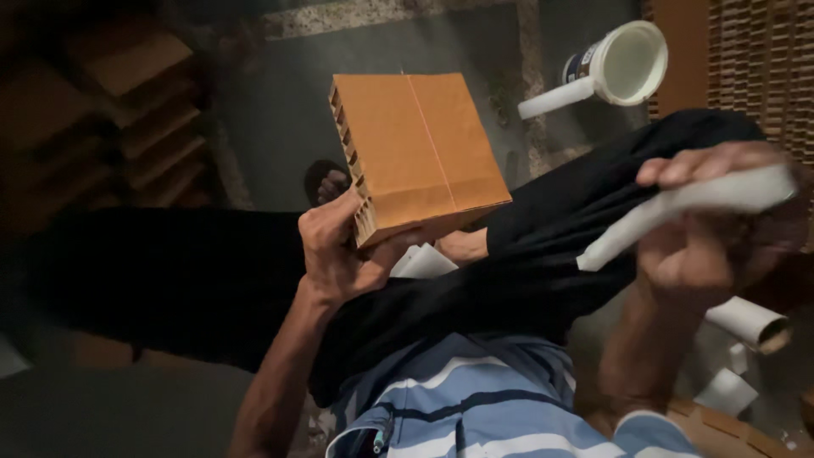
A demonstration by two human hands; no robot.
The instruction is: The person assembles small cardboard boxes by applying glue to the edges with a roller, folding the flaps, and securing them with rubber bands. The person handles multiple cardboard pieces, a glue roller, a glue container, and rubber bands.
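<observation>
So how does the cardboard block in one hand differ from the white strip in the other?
The cardboard block is brown, thick and stiff, with a honeycomb edge; the white strip is pale, thin and bent. The block is sharp in the picture, the strip is blurred. The left hand pinches the block at a corner; the right hand wraps around the strip. Both are held up above the lap.

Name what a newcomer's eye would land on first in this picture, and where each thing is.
First, the orange cardboard block at centre, held at its lower corner by the left hand. Next, the white strip gripped in the blurred right hand at right. A white tub lies on the floor, upper right.
</observation>
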